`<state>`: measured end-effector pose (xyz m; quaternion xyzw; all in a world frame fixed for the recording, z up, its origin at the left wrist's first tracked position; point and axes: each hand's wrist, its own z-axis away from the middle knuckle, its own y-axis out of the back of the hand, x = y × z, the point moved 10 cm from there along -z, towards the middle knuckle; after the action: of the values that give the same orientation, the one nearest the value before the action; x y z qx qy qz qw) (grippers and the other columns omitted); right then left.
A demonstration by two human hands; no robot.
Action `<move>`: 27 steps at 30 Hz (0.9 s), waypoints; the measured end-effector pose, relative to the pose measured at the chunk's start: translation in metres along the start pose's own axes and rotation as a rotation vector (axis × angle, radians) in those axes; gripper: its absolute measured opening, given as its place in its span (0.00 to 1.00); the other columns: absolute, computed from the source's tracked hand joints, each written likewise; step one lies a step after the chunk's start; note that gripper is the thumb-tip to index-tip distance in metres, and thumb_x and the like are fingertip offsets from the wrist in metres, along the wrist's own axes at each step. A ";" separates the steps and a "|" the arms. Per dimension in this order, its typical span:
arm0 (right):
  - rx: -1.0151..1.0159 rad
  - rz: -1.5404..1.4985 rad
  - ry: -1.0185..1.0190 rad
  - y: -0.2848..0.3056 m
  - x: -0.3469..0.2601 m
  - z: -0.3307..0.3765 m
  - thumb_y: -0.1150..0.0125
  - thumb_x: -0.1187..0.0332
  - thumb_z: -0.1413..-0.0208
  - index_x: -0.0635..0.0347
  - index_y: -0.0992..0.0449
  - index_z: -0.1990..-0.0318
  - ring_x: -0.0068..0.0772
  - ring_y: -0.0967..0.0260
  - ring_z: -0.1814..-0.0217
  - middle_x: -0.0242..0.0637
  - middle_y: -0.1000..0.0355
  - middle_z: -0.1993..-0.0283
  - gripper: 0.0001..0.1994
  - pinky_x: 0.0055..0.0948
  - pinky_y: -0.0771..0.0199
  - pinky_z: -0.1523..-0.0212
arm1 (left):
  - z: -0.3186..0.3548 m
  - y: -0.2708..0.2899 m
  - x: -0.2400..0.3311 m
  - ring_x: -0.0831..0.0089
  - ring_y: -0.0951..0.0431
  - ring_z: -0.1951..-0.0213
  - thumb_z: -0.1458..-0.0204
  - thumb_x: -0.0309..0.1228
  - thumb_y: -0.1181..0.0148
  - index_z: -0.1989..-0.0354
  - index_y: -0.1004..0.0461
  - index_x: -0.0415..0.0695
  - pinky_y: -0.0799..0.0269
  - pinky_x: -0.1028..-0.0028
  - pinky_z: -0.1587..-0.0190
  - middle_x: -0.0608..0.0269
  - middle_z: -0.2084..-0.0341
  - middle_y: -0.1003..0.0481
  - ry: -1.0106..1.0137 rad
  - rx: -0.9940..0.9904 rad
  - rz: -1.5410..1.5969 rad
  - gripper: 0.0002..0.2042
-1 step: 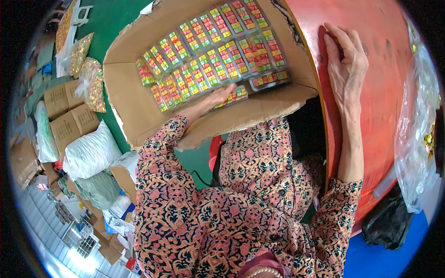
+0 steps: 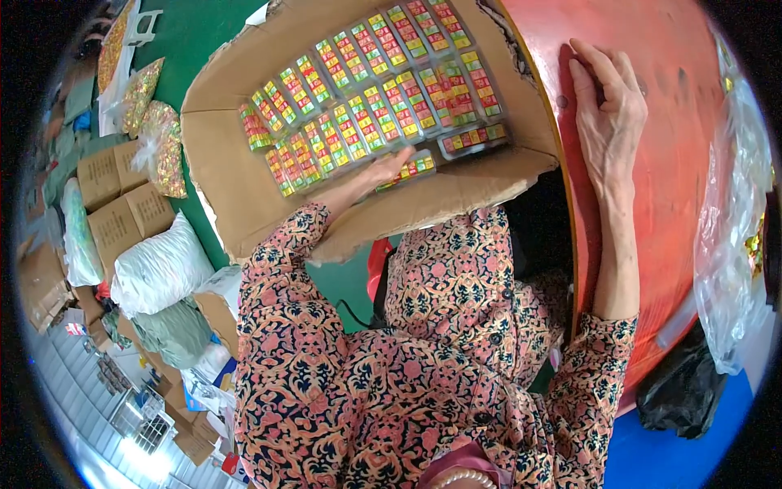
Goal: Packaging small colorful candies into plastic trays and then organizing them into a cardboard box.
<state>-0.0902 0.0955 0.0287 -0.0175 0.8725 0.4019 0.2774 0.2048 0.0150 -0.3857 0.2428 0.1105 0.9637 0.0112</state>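
Note:
Inside a large open cardboard box (image 2: 213, 122), clear plastic packs (image 2: 358, 126) of small red, yellow and green pieces stand in two long rows. My left hand (image 2: 381, 173) reaches in at the box's near side. Its thumb lies over the end of one flat clear pack (image 2: 417, 168), and the other fingers are mostly hidden. Another pack (image 2: 474, 141) lies crosswise to the right of it. Over on the red table (image 2: 672, 179), my right hand (image 2: 609, 114) rests on its edge, loosely curled, thumb apart from the fingers, holding nothing.
Clear plastic sheeting (image 2: 721, 244) lies at the table's right side, above a black bag (image 2: 683, 391). To the left, filled bags (image 2: 163, 147), closed cartons (image 2: 130, 220) and a white sack (image 2: 163, 265) stand on the green floor (image 2: 204, 45).

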 end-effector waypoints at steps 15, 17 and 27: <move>-0.041 0.005 -0.068 -0.003 -0.010 -0.005 0.44 0.75 0.50 0.62 0.25 0.61 0.33 0.30 0.64 0.38 0.30 0.64 0.08 0.24 0.32 0.63 | -0.023 0.010 -0.029 0.58 0.46 0.39 0.42 0.49 0.74 0.43 0.38 0.48 0.54 0.67 0.38 0.50 0.42 0.42 -0.052 0.181 0.110 0.27; -0.036 0.032 -0.071 0.002 -0.006 -0.005 0.44 0.75 0.50 0.62 0.25 0.61 0.33 0.30 0.64 0.38 0.30 0.64 0.08 0.24 0.32 0.63 | -0.007 0.005 0.004 0.59 0.44 0.40 0.42 0.49 0.75 0.44 0.37 0.47 0.53 0.66 0.38 0.50 0.44 0.39 -0.086 0.035 0.126 0.27; -0.024 0.034 -0.019 -0.003 -0.013 -0.006 0.44 0.75 0.50 0.61 0.25 0.61 0.34 0.30 0.64 0.39 0.30 0.64 0.09 0.25 0.32 0.63 | 0.009 -0.003 0.025 0.65 0.52 0.37 0.39 0.44 0.78 0.39 0.46 0.44 0.58 0.72 0.36 0.56 0.38 0.49 -0.619 -0.363 0.444 0.25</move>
<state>-0.0813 0.0868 0.0364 -0.0019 0.8652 0.4171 0.2783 0.1868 0.0218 -0.3675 0.5327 -0.1246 0.8282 -0.1215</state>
